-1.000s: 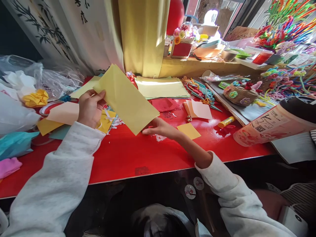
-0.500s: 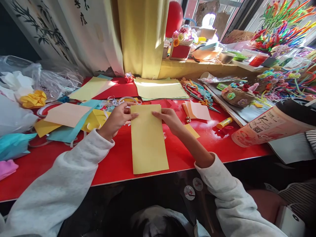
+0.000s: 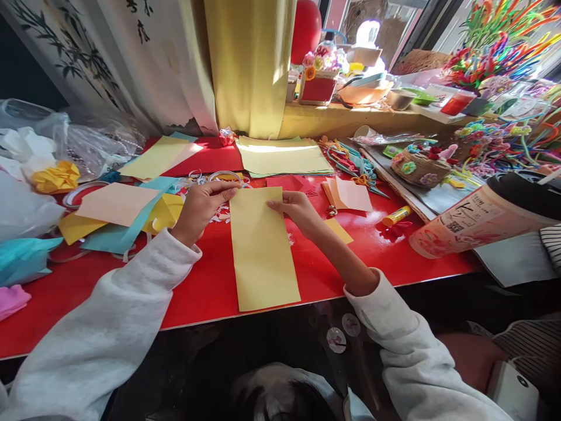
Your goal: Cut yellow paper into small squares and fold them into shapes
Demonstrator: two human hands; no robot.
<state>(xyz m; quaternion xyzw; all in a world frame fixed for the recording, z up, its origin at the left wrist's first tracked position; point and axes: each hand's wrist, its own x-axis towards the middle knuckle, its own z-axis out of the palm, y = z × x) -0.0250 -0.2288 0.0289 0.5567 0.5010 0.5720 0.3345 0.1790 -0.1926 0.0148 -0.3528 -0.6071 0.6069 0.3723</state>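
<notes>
Clamped fingers of left hand (image 3: 198,211) on the far left corner of the yellow paper (image 3: 265,254), and of right hand (image 3: 301,213) on its right edge. Held it over the near red surface (image 3: 326,269). Seemed light, bendable, easily creased; called for gentle edge holds.

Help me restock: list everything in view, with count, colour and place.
held sheet: one, yellow, between hands
table: one, red, centre
paper stack: one, yellowish top, table's back
loose papers: many, mixed, mostly left
small papers: several, peach, right
tube: one, yellow, right
cup: one, peach, black lid, right
basket: one, brown, beyond cup
plastic wrapping: uncountable, clear, left
curtains: at least two, white and yellow, back
craft stems: many, multicoloured, upper right
sill clutter: uncountable, mixed, rear right
left hand: one, bare, sheet's corner
right hand: one, bare, sheet's edge
sleeves: two, pale grey, both arms
</notes>
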